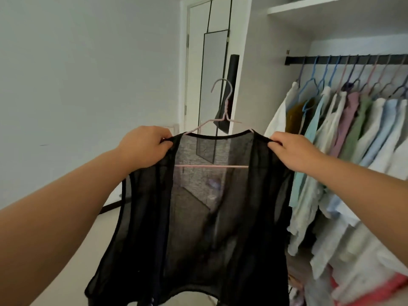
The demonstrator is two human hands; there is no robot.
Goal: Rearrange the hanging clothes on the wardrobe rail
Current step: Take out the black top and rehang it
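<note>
Black and sheer, the top [198, 206] on its pink hanger [223, 111] sits mid-frame off the rail [344, 59] — left hand [144, 146] and right hand [291, 151] pinching its shoulders — so rehanging among the clothes [344, 129] at right seems left to do.

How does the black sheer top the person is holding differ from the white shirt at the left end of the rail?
The black sheer top is see-through and dark; the white shirt is opaque and pale. The top's pink hanger is off the rail, held up by the left hand and right hand; the shirt hangs on the rail. Both are on hangers.
</note>
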